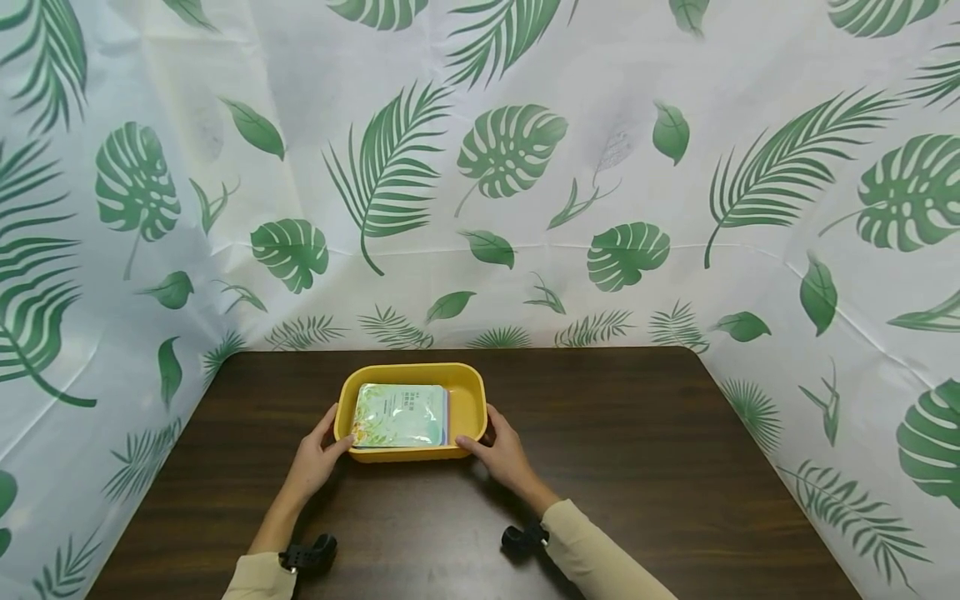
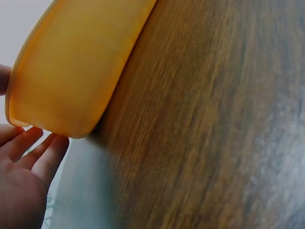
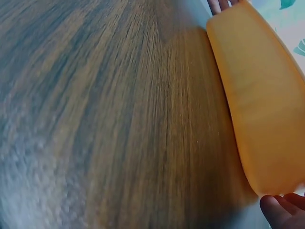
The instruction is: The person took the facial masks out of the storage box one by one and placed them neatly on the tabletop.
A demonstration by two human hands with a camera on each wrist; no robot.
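Observation:
A yellow plastic basket [image 1: 468, 404] with rounded corners sits near the far side of the table. Inside it lies a small stack of flat glossy packets [image 1: 400, 415], the top one pale green with a floral print. My left hand [image 1: 315, 458] grips the basket's left end, thumb over the near rim and fingers along the outside. At the opposite end my right hand [image 1: 506, 454] holds it the same way. In the left wrist view, fingertips [image 2: 59, 143] touch the wall's outer corner. The right wrist view shows the basket's long side [image 3: 262, 95] close over the table.
The dark wood-grain table [image 1: 637, 467] has rounded far corners. Behind and beside it hangs a white cloth [image 1: 540, 75] printed with green leaves. Black wrist cameras [image 1: 311, 554] are strapped on both wrists, below beige sleeves.

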